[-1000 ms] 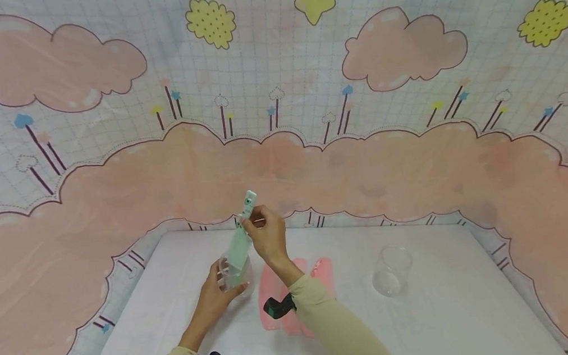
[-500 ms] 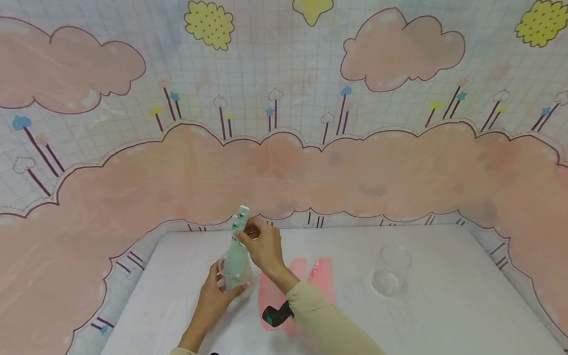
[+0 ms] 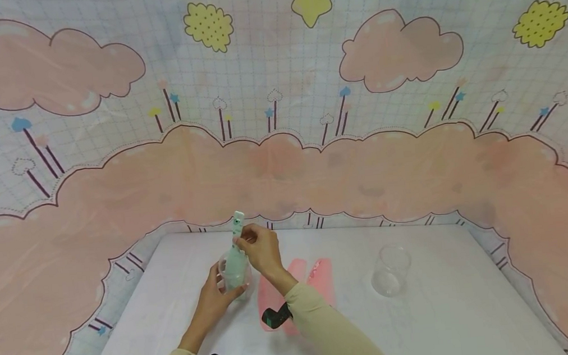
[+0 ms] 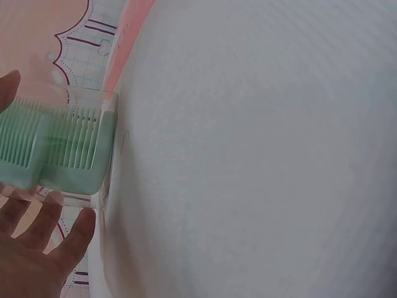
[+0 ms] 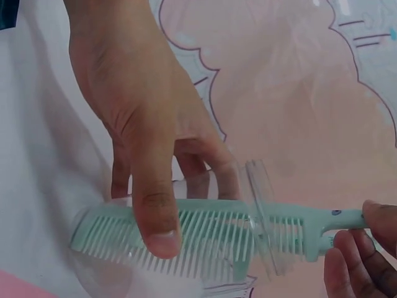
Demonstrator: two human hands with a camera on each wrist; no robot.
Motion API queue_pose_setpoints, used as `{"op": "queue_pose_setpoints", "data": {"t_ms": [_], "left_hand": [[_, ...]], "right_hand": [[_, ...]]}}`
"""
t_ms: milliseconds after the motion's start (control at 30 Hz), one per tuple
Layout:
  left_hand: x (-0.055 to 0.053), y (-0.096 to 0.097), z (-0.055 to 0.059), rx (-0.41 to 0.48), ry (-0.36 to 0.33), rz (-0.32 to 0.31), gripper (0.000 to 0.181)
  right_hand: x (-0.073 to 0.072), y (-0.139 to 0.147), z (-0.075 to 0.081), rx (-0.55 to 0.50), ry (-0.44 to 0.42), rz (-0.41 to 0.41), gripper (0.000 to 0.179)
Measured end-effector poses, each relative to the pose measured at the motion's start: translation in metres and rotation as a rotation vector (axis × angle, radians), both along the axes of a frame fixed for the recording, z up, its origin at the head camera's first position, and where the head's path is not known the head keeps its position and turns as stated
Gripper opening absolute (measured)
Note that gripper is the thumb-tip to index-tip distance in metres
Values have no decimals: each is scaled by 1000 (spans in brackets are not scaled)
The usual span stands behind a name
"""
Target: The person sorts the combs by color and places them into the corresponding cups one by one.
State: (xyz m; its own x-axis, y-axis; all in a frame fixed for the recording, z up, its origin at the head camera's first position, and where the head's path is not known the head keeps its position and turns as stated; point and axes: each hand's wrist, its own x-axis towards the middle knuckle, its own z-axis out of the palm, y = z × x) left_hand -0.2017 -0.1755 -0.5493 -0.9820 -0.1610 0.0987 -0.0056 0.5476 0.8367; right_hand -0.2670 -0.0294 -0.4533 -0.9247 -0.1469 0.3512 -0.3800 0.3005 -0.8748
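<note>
My left hand wraps round a clear plastic cup, thumb on one side and fingers on the other. A mint green comb stands head-down inside the cup. My right hand pinches the end of its handle, which sticks out beyond the rim. A second green comb overlaps it: in the left wrist view two toothed heads show through the cup wall. In the right wrist view the cup lies sideways across the picture, with the teeth seen behind my left thumb.
Pink combs lie side by side on the white table, partly covered by my right forearm. Another clear cup stands to the right. A cloud-patterned cloth rises behind the table.
My right hand has moved down and left, lowering the green combs deeper into the cup and turning them more upright. My left hand has kept its hold on the cup.
</note>
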Motion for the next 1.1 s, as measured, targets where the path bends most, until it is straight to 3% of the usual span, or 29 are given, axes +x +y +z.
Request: {"op": "queue_pose_setpoints", "data": {"t_ms": [167,433,667,1100], "left_hand": [[0,0,0,4,-1,-4,98],[1,0,0,0,-13,0,100],[1,1,1,11,-21,2,98],[1,1,2,19,-16,4,98]], "right_hand": [[2,1,-3,43,-3,8,15],[3,0,-11,67,76,7,14],[2,0,-12,71,11,6,15],[0,0,-14,101,-23,24,14]]}}
